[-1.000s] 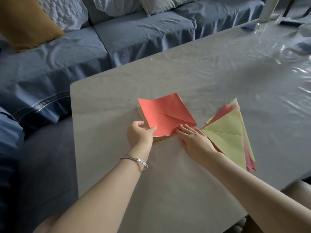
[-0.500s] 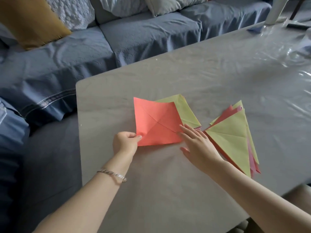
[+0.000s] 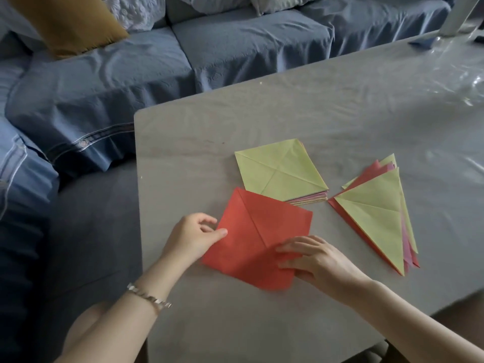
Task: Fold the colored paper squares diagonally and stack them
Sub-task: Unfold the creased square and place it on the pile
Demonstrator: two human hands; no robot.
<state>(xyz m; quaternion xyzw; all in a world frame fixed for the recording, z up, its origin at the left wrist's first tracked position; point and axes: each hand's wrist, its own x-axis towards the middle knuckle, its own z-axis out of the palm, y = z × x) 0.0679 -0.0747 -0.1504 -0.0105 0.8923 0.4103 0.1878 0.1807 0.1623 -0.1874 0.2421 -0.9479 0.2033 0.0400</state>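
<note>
The left hand (image 3: 195, 235) forms a pinch grip on the left corner of the red sheet (image 3: 262, 231): thumb on top, pointing right, the other fingers curled at the edge. Its bare forearm rises from the lower left to the grip, wrist nearly straight. To the right of the grip, apart from it, the right hand (image 3: 318, 259) lies palm down, fingers nearly straight and pointing left, resting on the sheet. Its forearm enters from the lower right.
</note>
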